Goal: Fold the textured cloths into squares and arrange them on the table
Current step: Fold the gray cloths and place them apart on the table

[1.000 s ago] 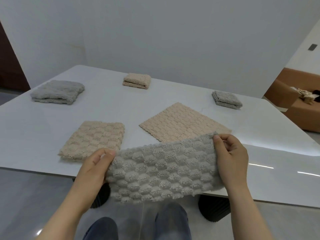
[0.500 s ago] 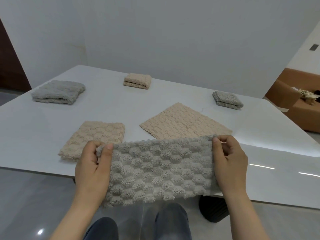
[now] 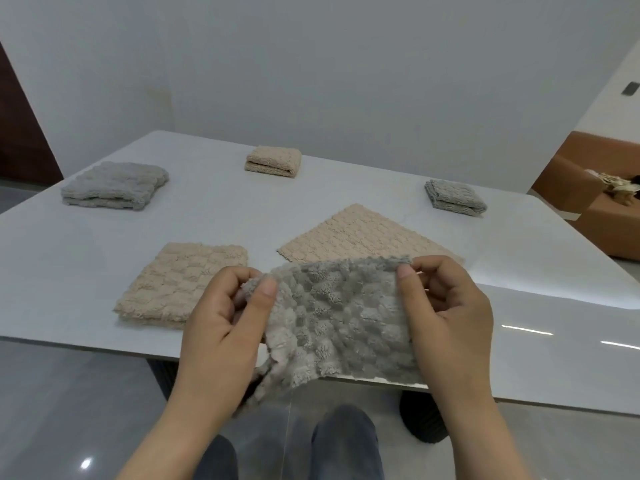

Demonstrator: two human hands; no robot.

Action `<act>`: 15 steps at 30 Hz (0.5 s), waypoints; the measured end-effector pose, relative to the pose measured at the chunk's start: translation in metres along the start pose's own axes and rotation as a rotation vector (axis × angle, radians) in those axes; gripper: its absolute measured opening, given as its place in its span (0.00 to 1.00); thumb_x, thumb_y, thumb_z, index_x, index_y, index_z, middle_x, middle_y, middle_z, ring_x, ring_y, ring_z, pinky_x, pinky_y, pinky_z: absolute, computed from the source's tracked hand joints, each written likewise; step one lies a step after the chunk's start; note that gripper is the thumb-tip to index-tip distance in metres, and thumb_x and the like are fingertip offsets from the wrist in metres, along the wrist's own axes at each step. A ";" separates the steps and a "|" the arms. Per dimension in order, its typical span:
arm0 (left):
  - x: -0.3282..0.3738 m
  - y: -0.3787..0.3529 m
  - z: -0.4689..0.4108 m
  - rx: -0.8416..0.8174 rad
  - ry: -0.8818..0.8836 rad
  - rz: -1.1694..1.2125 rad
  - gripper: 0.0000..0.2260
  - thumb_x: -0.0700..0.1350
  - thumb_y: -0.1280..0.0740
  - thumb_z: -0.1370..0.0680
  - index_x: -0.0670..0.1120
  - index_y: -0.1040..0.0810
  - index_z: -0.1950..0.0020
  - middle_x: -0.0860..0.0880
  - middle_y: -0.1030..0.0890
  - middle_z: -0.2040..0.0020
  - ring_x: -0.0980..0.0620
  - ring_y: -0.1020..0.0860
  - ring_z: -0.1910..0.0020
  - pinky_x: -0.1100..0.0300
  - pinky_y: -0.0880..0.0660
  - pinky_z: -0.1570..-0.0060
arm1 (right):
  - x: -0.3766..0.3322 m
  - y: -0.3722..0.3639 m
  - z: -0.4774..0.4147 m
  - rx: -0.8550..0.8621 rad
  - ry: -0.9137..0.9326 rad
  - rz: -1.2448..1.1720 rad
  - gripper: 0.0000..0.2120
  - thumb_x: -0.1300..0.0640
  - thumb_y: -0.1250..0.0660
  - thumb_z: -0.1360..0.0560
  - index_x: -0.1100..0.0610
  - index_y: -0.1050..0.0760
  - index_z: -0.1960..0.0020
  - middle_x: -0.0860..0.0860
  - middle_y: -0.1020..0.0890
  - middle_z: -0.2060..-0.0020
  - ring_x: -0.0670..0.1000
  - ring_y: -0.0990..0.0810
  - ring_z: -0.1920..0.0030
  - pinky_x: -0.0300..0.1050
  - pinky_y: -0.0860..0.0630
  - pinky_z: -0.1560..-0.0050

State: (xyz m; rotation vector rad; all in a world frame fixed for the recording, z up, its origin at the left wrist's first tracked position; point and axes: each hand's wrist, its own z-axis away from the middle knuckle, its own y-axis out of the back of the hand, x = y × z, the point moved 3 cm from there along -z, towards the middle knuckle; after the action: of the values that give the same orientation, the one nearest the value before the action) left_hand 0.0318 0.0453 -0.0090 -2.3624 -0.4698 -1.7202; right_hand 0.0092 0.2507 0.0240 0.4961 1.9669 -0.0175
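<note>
1. The grey cloth (image 3: 332, 320) is a fluffy piece with a raised checker texture of soft tufted bumps. It is held up in the air over the near edge of the table (image 3: 242, 209), in front of the person, and appears doubled over (layered edges show at its lower left).
2. The left hand (image 3: 221, 327) pinches the cloth's upper left corner between thumb and curled fingers. The right hand (image 3: 446, 313) pinches the upper right corner the same way, so the top edge runs between them. The lower left part sags and bunches below the table edge, above the person's knees (image 3: 346, 445) in dark trousers.
3. On the table, just beyond the hands, lie a folded beige cloth (image 3: 180, 282) on the left and a flat beige cloth (image 3: 363, 237) spread out with a corner pointing away.
4. In this view the held cloth covers the flat beige cloth's near edge, and the left hand hides the near right corner of the folded beige one.
5. Farther back, well apart, sit three folded cloths: a large grey bundle (image 3: 114, 185) at the left, a small beige square (image 3: 273, 161) in the middle and a small grey square (image 3: 455, 197) at the right.
6. A dark ribbed table base (image 3: 419, 420) shows under the near edge, and a brown sofa (image 3: 588, 202) stands off to the right.
</note>
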 end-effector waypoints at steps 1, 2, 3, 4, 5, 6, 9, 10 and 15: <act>0.003 -0.003 0.001 -0.031 0.001 0.021 0.08 0.54 0.34 0.24 0.50 0.25 0.56 0.54 0.34 0.74 0.58 0.36 0.74 0.63 0.34 0.72 | -0.003 -0.003 0.002 -0.030 -0.018 -0.026 0.05 0.56 0.32 0.26 0.50 0.23 0.60 0.52 0.21 0.68 0.46 0.27 0.71 0.41 0.28 0.70; 0.006 -0.005 0.001 -0.059 0.002 0.039 0.08 0.55 0.34 0.24 0.51 0.24 0.56 0.54 0.33 0.72 0.57 0.35 0.72 0.62 0.33 0.70 | -0.005 -0.006 0.005 -0.059 -0.033 -0.047 0.06 0.56 0.31 0.26 0.49 0.23 0.61 0.52 0.21 0.69 0.46 0.28 0.73 0.42 0.28 0.73; 0.009 -0.007 0.002 -0.077 0.006 0.057 0.07 0.55 0.34 0.25 0.52 0.24 0.56 0.54 0.33 0.71 0.56 0.34 0.71 0.61 0.32 0.69 | -0.008 -0.008 0.007 -0.084 -0.042 -0.066 0.06 0.57 0.31 0.26 0.50 0.23 0.61 0.52 0.22 0.70 0.47 0.28 0.74 0.42 0.29 0.75; 0.011 -0.008 0.002 -0.090 0.014 0.076 0.06 0.55 0.32 0.26 0.54 0.24 0.56 0.54 0.33 0.71 0.55 0.33 0.70 0.62 0.32 0.68 | -0.011 -0.010 0.009 -0.106 -0.046 -0.089 0.05 0.58 0.31 0.26 0.51 0.23 0.60 0.52 0.22 0.71 0.47 0.28 0.75 0.41 0.29 0.76; 0.013 -0.010 0.002 -0.098 0.023 0.092 0.05 0.55 0.32 0.26 0.55 0.24 0.55 0.54 0.32 0.70 0.56 0.33 0.70 0.63 0.31 0.68 | -0.014 -0.012 0.011 -0.124 -0.047 -0.113 0.05 0.59 0.31 0.26 0.52 0.23 0.60 0.52 0.22 0.71 0.47 0.28 0.76 0.40 0.29 0.76; 0.013 -0.011 0.003 -0.104 0.030 0.106 0.05 0.54 0.31 0.26 0.56 0.23 0.55 0.55 0.31 0.70 0.57 0.32 0.70 0.64 0.30 0.67 | -0.016 -0.013 0.012 -0.141 -0.042 -0.131 0.05 0.60 0.31 0.26 0.52 0.23 0.60 0.52 0.22 0.71 0.47 0.28 0.76 0.40 0.28 0.76; 0.016 -0.015 0.003 -0.129 0.045 0.113 0.07 0.53 0.33 0.29 0.56 0.22 0.53 0.57 0.28 0.68 0.58 0.29 0.67 0.60 0.27 0.63 | -0.022 -0.018 0.018 -0.193 -0.009 -0.133 0.06 0.57 0.29 0.26 0.50 0.23 0.60 0.49 0.21 0.71 0.47 0.26 0.74 0.42 0.26 0.73; 0.017 -0.016 0.003 -0.136 0.050 0.119 0.07 0.53 0.34 0.29 0.56 0.22 0.52 0.57 0.27 0.68 0.58 0.28 0.67 0.60 0.26 0.63 | -0.023 -0.020 0.019 -0.213 -0.001 -0.127 0.04 0.55 0.29 0.27 0.49 0.23 0.59 0.48 0.21 0.71 0.47 0.25 0.73 0.44 0.25 0.72; 0.026 -0.020 0.006 -0.183 0.035 0.177 0.06 0.50 0.32 0.28 0.53 0.22 0.52 0.60 0.26 0.69 0.63 0.28 0.69 0.69 0.28 0.65 | -0.025 -0.024 0.023 -0.263 -0.001 -0.144 0.02 0.51 0.30 0.30 0.48 0.22 0.58 0.47 0.20 0.70 0.47 0.23 0.71 0.46 0.24 0.71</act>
State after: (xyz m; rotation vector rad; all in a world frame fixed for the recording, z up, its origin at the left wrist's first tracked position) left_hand 0.0372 0.0702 0.0130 -2.4063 -0.0968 -1.7865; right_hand 0.0295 0.2151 0.0305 0.1822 1.9642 0.1488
